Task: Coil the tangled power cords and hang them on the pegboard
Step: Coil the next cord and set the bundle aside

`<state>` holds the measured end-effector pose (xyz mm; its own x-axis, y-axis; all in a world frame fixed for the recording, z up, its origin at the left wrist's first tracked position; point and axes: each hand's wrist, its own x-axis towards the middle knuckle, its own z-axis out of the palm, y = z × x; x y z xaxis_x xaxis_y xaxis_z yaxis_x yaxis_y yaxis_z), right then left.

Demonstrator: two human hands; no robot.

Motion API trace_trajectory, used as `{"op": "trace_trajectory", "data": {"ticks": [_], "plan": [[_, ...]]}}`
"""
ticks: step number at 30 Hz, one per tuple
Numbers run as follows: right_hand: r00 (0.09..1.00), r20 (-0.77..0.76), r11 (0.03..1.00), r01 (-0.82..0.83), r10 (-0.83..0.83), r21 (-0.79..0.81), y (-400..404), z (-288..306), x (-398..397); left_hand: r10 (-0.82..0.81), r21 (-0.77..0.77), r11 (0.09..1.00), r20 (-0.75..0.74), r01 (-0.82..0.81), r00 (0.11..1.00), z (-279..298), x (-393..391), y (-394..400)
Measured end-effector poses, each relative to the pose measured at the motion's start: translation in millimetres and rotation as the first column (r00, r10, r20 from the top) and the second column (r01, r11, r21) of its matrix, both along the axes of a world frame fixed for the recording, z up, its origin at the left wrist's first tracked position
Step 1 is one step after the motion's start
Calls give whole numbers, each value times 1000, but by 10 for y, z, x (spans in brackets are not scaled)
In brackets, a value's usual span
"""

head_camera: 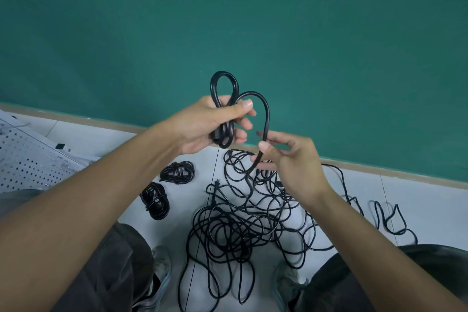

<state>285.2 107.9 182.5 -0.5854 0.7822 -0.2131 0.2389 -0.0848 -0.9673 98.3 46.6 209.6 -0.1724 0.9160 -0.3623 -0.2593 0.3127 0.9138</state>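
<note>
While two coiled cords [166, 189] lie finished, left hand [202, 125] and right hand [291, 157] grip one cord [266, 119].

One camera only, worn on the person's head, wide-angle. It looks forward and steeply down past both forearms to the floor [417, 200] between the knees, with the green wall [228, 20] filling the upper half. The hands sit close, mid-frame; straight edges bow near the borders.

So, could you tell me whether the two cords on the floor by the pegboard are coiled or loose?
Coiled: both bundles lie as tight wrapped loops.
</note>
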Motion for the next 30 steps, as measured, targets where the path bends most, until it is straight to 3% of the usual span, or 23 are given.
{"op": "trace_trajectory", "data": {"ticks": [9, 16, 23, 27, 30], "plan": [[999, 39, 982, -39, 33, 187, 40, 66, -31, -20, -26, 999, 23, 21, 1000, 13, 148, -6], [995, 42, 966, 80, -94, 247, 73, 158, -64, -60, -27, 998, 4, 60, 998, -62, 243, -34], [988, 108, 933, 64, -109, 355, 205, 243, -71, -270, -115, 955, 35, 272, 962, -44, 298, -76], [964, 197, 848, 48, -177, 528, 233, 223, -48, -363, -137, 920, 50, 366, 931, -38, 320, -74], [945, 223, 817, 71, -238, 572, 245, 279, -9, -405, -118, 903, 84, 413, 910, -29, 301, -57]]}}
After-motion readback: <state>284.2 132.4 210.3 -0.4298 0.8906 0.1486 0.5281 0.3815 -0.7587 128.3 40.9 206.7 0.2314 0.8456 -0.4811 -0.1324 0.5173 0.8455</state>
